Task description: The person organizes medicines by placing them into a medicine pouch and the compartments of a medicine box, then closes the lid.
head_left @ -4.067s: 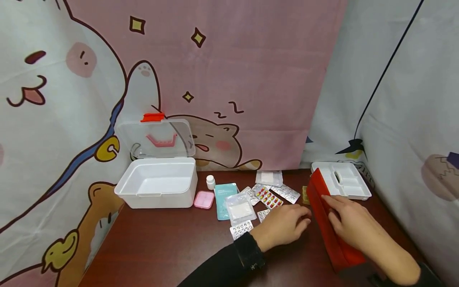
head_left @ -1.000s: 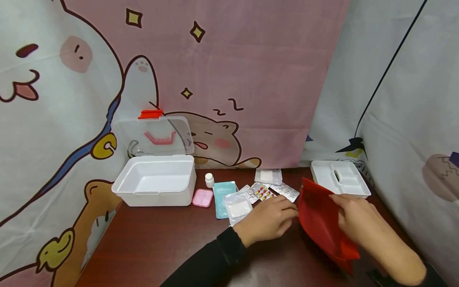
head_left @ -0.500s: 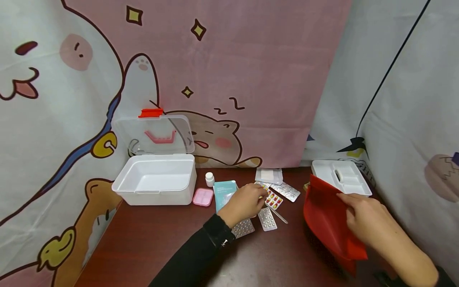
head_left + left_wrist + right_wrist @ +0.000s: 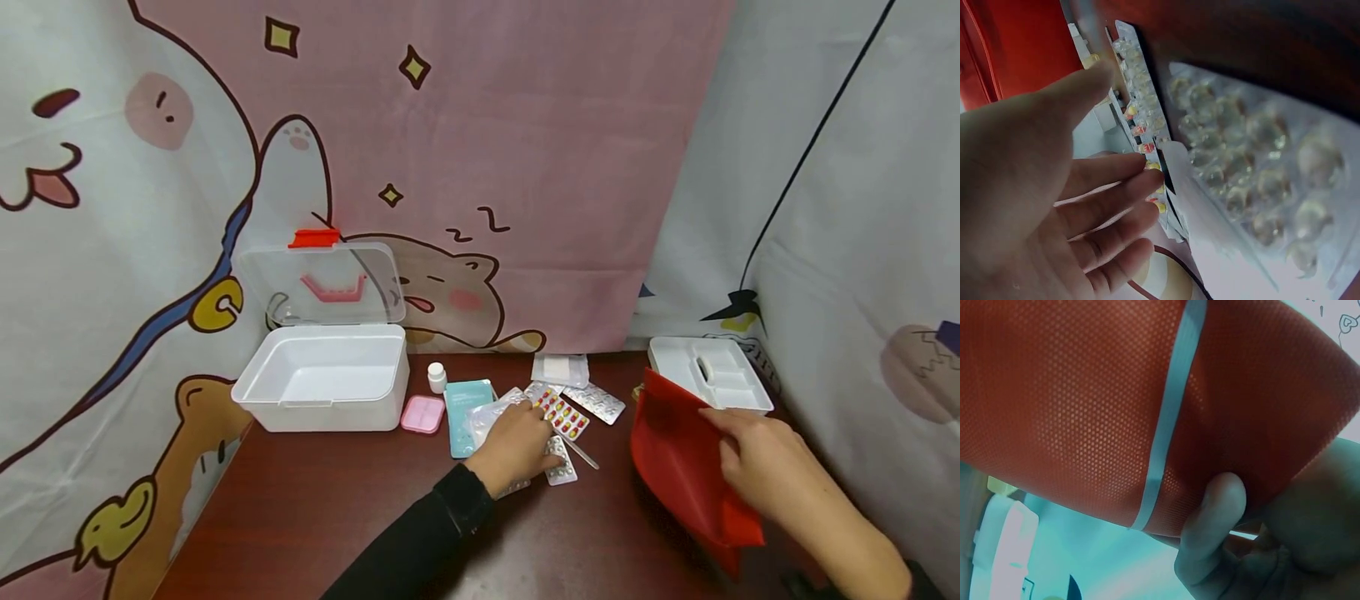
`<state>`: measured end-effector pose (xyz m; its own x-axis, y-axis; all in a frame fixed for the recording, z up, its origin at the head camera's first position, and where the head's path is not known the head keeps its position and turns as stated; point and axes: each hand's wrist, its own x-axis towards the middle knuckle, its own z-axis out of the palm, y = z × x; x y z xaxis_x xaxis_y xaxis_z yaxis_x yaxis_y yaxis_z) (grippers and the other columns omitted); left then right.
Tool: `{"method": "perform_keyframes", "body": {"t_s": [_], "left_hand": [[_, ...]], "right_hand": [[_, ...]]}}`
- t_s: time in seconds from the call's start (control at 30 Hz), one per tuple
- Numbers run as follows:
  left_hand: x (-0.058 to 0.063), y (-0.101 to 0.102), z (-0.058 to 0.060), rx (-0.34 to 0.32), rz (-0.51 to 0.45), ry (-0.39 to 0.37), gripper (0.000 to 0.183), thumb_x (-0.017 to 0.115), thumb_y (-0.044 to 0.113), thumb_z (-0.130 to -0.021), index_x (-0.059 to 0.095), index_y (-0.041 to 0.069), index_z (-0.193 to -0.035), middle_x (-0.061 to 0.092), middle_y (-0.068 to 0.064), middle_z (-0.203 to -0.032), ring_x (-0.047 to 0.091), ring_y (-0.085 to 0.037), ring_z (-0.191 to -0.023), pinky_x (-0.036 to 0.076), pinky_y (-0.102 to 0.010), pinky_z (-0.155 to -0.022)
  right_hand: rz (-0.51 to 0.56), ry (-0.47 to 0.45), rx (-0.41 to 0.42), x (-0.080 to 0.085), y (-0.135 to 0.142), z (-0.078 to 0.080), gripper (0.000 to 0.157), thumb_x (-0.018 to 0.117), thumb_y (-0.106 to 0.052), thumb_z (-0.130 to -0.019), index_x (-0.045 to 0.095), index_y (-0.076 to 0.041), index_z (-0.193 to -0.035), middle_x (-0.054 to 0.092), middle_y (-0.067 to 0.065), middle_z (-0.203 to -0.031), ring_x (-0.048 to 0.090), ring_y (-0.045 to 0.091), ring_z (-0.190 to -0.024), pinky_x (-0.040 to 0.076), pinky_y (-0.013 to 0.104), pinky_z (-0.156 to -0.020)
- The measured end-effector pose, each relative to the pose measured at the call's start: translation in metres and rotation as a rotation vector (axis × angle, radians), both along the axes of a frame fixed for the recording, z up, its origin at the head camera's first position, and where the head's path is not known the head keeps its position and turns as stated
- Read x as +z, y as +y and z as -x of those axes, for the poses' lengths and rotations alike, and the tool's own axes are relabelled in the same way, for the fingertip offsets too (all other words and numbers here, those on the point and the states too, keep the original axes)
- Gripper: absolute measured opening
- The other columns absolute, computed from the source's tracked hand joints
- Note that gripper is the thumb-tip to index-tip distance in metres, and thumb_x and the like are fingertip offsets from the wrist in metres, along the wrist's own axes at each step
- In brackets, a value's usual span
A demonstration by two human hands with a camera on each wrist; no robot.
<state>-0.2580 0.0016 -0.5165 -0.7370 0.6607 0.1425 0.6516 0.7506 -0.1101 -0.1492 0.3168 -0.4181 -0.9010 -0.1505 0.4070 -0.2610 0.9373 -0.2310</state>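
the right hand (image 4: 765, 450) grips the upper edge of a red pouch (image 4: 678, 454), thumb on its meshed outer face, which a pale strip (image 4: 1169, 419) crosses. the pouch sits at about 4 o'clock from the middle of the head view, over the tabletop (image 4: 322, 500); whether its base rests there fully i cannot tell. the left hand (image 4: 517, 442) is at the pouch's 9 o'clock, fingers loosely extended and grasping nothing. a capsule pack (image 4: 566, 417) lies at that hand's 2 o'clock, a small pill sheet (image 4: 561, 471) at its 4 o'clock, and a clear packet (image 4: 480, 419) at its 10 o'clock, partly under or behind it. the pouch looks light and floppy, likely to fold if held in the middle, so its rim seems the best hold. the packs should be light and slick, fairly stiff, their bubbles easily crushed; pinch them by the flat edges. the clear packet looks soft and slippery, best pinched at a corner.
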Motion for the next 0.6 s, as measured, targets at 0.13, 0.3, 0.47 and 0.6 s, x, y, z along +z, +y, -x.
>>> {"method": "perform_keyframes", "body": {"t_s": [0.13,0.3,0.47,0.6], "left_hand": [[-0.004,0.0,-0.003,0.033,-0.012,-0.009,0.051,0.083,0.07,-0.087,0.084,0.021,-0.099,0.079,0.0,-0.109,0.068,-0.021,-0.107,0.057,-0.04,-0.098],[-0.007,0.0,-0.004,0.041,-0.024,-0.024,0.05,0.082,0.07,-0.089,0.083,0.02,-0.098,0.079,-0.001,-0.112,0.068,-0.021,-0.108,0.056,-0.039,-0.098],[-0.008,-0.002,-0.002,0.024,-0.035,-0.058,0.044,0.083,0.066,-0.09,0.083,0.022,-0.095,0.079,0.001,-0.11,0.067,-0.02,-0.105,0.054,-0.036,-0.093],[-0.008,-0.004,0.0,0.031,-0.041,-0.086,0.045,0.083,0.065,-0.09,0.084,0.021,-0.099,0.078,0.0,-0.112,0.067,-0.021,-0.106,0.054,-0.036,-0.094]], "right_hand": [[0.013,-0.034,0.006,-0.005,-0.007,0.001,0.042,0.066,0.008,-0.086,0.079,0.002,-0.125,0.08,0.028,-0.117,0.077,0.047,-0.104,0.06,0.066,-0.086],[0.019,-0.073,0.006,-0.01,-0.012,0.005,0.043,0.066,0.007,-0.087,0.077,0.003,-0.128,0.079,0.029,-0.122,0.076,0.048,-0.108,0.06,0.068,-0.089],[0.03,-0.084,0.013,-0.014,-0.015,0.008,0.042,0.064,0.007,-0.088,0.078,0.002,-0.128,0.079,0.028,-0.123,0.076,0.046,-0.107,0.061,0.066,-0.087],[0.032,-0.093,0.019,-0.013,-0.017,0.01,0.042,0.064,0.007,-0.089,0.078,0.002,-0.128,0.079,0.028,-0.123,0.077,0.046,-0.107,0.061,0.066,-0.087]]}}
